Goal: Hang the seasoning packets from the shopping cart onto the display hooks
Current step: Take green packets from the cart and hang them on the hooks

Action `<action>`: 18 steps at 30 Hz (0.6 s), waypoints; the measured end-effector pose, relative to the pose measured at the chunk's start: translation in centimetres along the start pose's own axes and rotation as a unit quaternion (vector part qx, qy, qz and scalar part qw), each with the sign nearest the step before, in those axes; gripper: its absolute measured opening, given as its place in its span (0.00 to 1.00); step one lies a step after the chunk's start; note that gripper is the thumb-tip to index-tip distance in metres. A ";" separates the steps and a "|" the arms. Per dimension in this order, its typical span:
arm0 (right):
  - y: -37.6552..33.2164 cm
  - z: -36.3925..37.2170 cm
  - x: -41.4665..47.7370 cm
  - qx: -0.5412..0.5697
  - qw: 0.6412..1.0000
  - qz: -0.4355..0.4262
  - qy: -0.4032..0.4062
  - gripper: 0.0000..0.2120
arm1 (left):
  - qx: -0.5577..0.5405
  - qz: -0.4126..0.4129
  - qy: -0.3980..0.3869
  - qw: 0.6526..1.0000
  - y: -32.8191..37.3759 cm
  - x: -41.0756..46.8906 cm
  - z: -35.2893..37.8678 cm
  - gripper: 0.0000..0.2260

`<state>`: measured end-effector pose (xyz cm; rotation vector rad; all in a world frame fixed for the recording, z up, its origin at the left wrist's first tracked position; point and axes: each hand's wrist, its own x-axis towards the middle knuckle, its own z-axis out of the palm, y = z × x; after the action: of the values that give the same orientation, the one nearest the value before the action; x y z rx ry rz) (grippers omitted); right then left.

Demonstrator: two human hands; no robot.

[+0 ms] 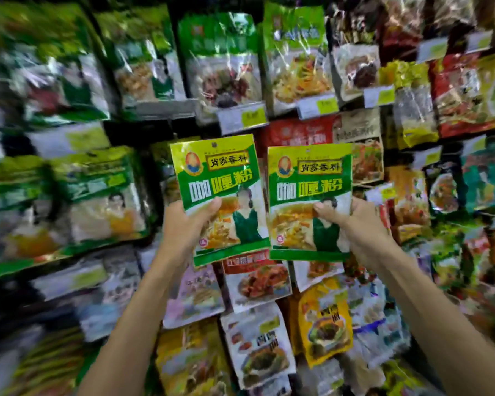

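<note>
I hold up two matching green and yellow seasoning packets side by side before a wall of hanging packets. My left hand (186, 224) grips the left packet (220, 181) at its lower left, thumb across the front. My right hand (355, 224) grips the right packet (309, 190) at its lower right, thumb on the front. Each packet is upright, with a small hanging hole at its top edge. The display hooks are hidden behind the hanging packets. The shopping cart is out of view.
Rows of hanging seasoning packets (220, 61) fill the display from left to right, with price tags (242, 117) at the hook ends. Red packets (297, 132) hang just behind the two held ones. Yellow packets (323, 321) hang lower down. The edges of the view are blurred.
</note>
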<state>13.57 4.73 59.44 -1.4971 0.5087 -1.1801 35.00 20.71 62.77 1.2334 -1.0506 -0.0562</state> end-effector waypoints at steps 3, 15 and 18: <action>-0.5 4.8 1.2 0.006 0.999 -0.006 -0.053 0.15 | 0.041 -0.002 0.039 0.998 0.9 0.8 -4.3 0.04; -2.1 18.1 6.7 0.055 0.979 0.006 -0.195 0.11 | 0.058 0.017 0.163 0.985 1.1 2.5 -14.9 0.03; -2.4 19.6 8.3 0.062 0.978 0.012 -0.199 0.08 | 0.072 0.021 0.181 0.981 1.0 2.7 -16.2 0.02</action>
<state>33.35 8.13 67.04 -1.5631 0.1762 -0.8453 46.97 31.54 66.04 1.2909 -0.7714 0.2733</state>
